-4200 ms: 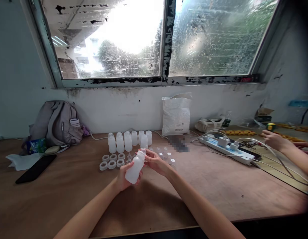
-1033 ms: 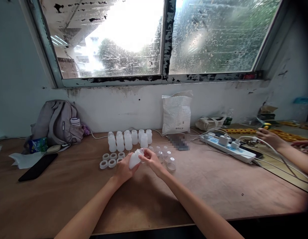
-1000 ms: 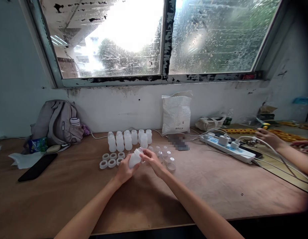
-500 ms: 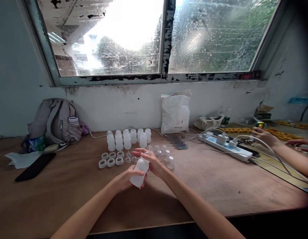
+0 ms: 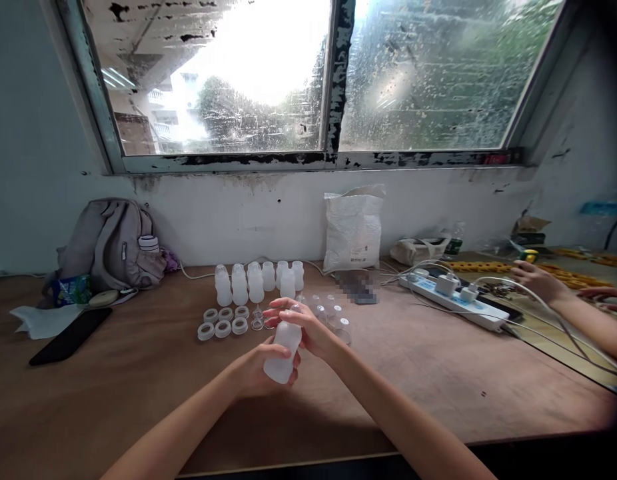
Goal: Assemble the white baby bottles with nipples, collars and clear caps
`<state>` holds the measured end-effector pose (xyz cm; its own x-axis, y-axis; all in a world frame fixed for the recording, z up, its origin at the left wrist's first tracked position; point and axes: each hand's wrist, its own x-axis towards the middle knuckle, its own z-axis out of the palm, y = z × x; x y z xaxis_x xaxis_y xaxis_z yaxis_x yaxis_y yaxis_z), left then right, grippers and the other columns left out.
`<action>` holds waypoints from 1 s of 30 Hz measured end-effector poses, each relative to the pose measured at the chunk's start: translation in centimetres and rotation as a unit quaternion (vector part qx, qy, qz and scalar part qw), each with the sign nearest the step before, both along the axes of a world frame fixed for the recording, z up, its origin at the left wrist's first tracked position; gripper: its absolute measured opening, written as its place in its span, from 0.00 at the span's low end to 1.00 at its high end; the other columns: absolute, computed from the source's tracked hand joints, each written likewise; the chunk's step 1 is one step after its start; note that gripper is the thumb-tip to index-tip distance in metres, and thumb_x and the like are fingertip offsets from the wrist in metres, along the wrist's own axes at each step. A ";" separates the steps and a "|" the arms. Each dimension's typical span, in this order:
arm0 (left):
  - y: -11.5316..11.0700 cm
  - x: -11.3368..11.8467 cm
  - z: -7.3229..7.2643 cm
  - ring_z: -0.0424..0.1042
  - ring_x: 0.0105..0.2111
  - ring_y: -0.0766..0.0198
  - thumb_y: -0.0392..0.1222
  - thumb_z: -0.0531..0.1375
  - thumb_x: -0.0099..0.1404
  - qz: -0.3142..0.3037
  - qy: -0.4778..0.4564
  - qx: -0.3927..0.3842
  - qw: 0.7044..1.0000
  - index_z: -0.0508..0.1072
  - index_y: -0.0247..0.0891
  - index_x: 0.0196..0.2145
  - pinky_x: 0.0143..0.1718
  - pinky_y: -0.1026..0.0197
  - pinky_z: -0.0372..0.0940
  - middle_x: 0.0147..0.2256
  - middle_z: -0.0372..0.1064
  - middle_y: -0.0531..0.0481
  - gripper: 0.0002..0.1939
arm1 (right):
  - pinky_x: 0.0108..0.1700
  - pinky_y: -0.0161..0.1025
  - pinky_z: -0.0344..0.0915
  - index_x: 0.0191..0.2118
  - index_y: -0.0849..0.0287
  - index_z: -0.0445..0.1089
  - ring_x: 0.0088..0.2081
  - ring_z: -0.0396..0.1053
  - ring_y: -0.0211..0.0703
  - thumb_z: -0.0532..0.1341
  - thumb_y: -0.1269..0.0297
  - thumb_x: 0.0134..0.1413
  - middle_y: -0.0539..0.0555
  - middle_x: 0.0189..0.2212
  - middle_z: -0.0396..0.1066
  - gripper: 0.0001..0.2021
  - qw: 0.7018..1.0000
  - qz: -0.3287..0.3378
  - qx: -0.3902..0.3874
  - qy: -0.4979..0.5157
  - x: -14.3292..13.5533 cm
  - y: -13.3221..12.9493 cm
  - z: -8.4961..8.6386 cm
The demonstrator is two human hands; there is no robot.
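Judging by what stands on the bench [image 5: 413, 393], the work looks partway along: toward the back edge, the leftmost bottles [image 5: 239, 289] seem fitted with clear tops, while the open bottles [image 5: 287, 287] to their right show none. Loose collar rings [image 5: 223, 335], clear teats [image 5: 257, 321] and transparent caps [image 5: 344, 323] lie in front of them, so more assembly appears left. One frosted feeding bottle [image 5: 280, 363] is held above the bench, tilted, between the hands and closer to the front edge than those parts. The left hand [image 5: 258, 363] wraps its body; the right hand [image 5: 311, 330] grips around its top, hiding most of the fitting.
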<state>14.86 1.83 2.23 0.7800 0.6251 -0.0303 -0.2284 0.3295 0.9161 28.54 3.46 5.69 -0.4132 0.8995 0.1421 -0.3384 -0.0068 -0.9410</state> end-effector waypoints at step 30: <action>2.1 0.4 -2.2 0.71 0.30 0.58 0.45 0.54 0.55 0.390 0.461 0.528 0.597 0.60 0.37 0.43 0.26 0.63 0.61 0.33 0.70 0.48 0.18 | 0.30 0.33 0.59 0.33 0.59 0.66 0.29 0.64 0.38 0.60 0.57 0.42 0.50 0.27 0.68 0.13 0.949 -0.276 0.087 -0.126 -2.5 1.0 -1.7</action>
<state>15.29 3.93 -0.01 0.1954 0.8372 0.5108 0.8268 -0.4207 0.3733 26.00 4.46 3.97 0.0736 0.9607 0.2677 -0.0088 0.2690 -0.9631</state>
